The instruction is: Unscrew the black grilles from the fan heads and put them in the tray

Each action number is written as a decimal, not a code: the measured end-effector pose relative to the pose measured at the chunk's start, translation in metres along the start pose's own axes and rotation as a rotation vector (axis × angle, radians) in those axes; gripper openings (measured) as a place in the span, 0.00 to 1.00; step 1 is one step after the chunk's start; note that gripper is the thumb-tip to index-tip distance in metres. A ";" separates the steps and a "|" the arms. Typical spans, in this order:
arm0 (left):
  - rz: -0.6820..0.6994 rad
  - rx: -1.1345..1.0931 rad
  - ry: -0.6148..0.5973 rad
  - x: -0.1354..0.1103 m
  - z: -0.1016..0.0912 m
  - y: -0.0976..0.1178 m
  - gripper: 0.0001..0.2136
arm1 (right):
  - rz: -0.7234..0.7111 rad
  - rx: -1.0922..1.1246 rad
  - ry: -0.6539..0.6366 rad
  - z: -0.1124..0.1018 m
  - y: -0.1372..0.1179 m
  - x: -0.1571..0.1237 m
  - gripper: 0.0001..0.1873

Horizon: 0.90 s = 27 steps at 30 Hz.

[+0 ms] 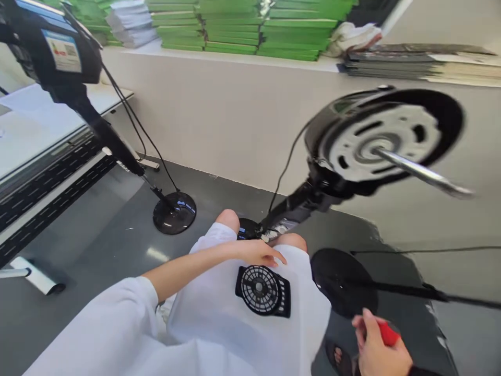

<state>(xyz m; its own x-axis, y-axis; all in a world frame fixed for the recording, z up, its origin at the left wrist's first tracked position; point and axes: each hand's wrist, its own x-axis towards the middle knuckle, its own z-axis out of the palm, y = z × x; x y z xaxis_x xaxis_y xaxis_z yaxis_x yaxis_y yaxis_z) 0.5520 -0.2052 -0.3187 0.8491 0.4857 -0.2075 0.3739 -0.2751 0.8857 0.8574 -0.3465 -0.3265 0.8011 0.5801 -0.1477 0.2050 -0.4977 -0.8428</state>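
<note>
- Hands first: our left hand [258, 253] lies just above the black grille [263, 290]. Its grip is slack and spread, palm down on the white garment [211, 324], and holds nothing.
- Our right hand [378, 347], below and to the right of the black grille, has its grip wrapped round a red-handled tool [389, 333]. The tip is hidden, so we cannot tell what kind of tool it is.
- The black grille lies flat on our lap, free of both hands, with the left hand close to its upper edge.
- We judge it to be light, thin plastic, stiff enough to lift, though its fine ribs could snap. We would pinch it by the solid outer frame at a corner, not by the ribs.
- Up and to the right of the black grille, a fan motor head [385, 138] leans on its stand with its bare shaft [422, 172] sticking out; both are blurred.
- A round black base [344, 282] sits on the floor [97, 235] just right of the black grille, and a second fan [55, 47] stands well off to its upper left.
</note>
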 end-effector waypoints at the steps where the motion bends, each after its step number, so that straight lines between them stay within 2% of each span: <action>1: 0.015 0.042 0.053 -0.002 0.002 0.006 0.15 | -0.030 0.033 -0.049 -0.004 -0.003 -0.003 0.29; 4: 0.099 0.192 0.323 -0.028 0.011 0.021 0.14 | -0.294 0.058 -0.296 -0.012 -0.013 -0.022 0.25; 6: 0.165 0.275 0.435 -0.055 0.026 0.028 0.15 | -0.519 0.028 -0.436 -0.014 -0.019 -0.042 0.21; 7: 0.192 0.324 0.435 -0.069 0.036 0.030 0.15 | -0.597 0.019 -0.478 -0.014 -0.021 -0.052 0.20; 9: 0.237 0.462 0.319 -0.092 0.061 0.029 0.19 | -0.675 0.033 -0.524 -0.011 -0.023 -0.068 0.19; 11: 0.196 0.616 0.153 -0.104 0.089 0.021 0.36 | -0.667 0.060 -0.525 -0.006 -0.022 -0.077 0.20; 12: 0.146 0.673 0.104 -0.107 0.101 0.017 0.43 | -0.653 0.071 -0.515 -0.004 -0.021 -0.078 0.20; 13: 0.089 0.716 0.081 -0.107 0.111 0.012 0.45 | -0.639 0.076 -0.505 -0.002 -0.019 -0.078 0.20; 15: -0.012 0.752 0.113 -0.105 0.123 0.004 0.37 | -0.617 0.085 -0.483 -0.001 -0.017 -0.075 0.20; 17: -0.041 0.710 0.184 -0.106 0.123 0.001 0.26 | -0.605 0.091 -0.464 -0.003 -0.015 -0.070 0.21; 20: -0.038 0.377 0.289 -0.118 0.110 0.008 0.16 | -0.567 0.111 -0.435 -0.007 -0.016 -0.065 0.20; 22: -0.140 -0.003 0.484 -0.127 0.099 0.019 0.10 | -0.509 0.142 -0.435 -0.009 -0.019 -0.065 0.20; 25: -0.291 -0.598 0.891 -0.130 0.086 0.042 0.15 | -0.412 0.171 -0.516 -0.006 -0.030 -0.071 0.20; 27: -0.275 -0.908 1.010 -0.123 0.081 0.059 0.21 | -0.367 0.161 -0.622 -0.001 -0.042 -0.076 0.18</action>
<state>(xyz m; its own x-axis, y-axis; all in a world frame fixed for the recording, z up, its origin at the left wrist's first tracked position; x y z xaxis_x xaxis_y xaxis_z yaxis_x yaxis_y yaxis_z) 0.4998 -0.3484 -0.2746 0.0070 0.9267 -0.3758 -0.2190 0.3681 0.9036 0.7886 -0.3703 -0.2799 0.2200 0.9731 -0.0678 0.2744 -0.1285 -0.9530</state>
